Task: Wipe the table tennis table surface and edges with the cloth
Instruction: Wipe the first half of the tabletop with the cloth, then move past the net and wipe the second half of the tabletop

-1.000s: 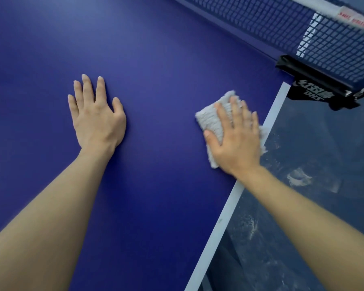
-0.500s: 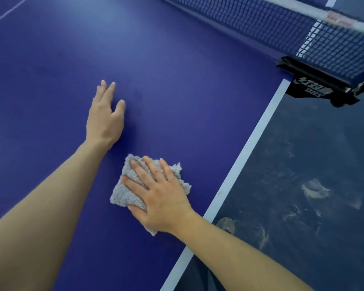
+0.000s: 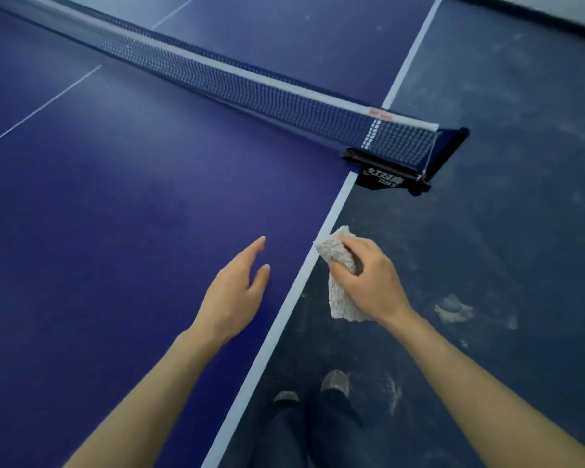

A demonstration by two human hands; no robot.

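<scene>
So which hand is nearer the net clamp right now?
Right. The right hand holds the cloth at the side edge, directly along it from the net clamp; the left hand is farther off, over the blue surface.

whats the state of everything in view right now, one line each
cloth, bunched, at the table's white side edge, lower part hanging
right hand, grips the cloth
left hand, open, fingers straight, over the blue top; contact unclear
table tennis table, top shows faint dull patches
net, stretched upright, clamped at the side edge
floor, scuffed with pale marks
</scene>
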